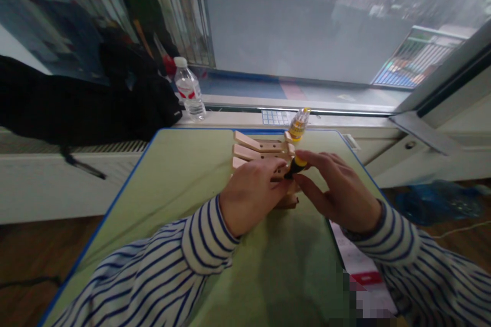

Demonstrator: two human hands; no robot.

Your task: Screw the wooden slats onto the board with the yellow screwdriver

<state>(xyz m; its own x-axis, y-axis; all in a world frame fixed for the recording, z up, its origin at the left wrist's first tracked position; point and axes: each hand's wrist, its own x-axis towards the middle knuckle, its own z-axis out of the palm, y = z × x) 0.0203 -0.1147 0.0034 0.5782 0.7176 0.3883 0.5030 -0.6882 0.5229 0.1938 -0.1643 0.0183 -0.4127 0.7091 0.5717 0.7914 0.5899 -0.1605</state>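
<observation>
A slatted light-wood piece (249, 153) with dark holes lies near the far side of the green table. My left hand (253, 184) is closed over its near part, and the fingertips are partly hidden. In my right hand (337, 189), thumb and fingers pinch the handle of a short yellow-and-black screwdriver (296, 164). The screwdriver leans against the right part of the wooden piece, close to my left fingers. Its tip cannot be made out. Just beyond the wood stands a small clear bottle with yellow on it (299, 124).
The green table (184, 173) has a blue edge. A water bottle (190, 91) and a black bag (88, 107) sit on the window ledge at left. Printed paper (360, 265) lies by my right forearm. Behind is a window; a large blue plastic bottle (441, 202) lies on the floor at right.
</observation>
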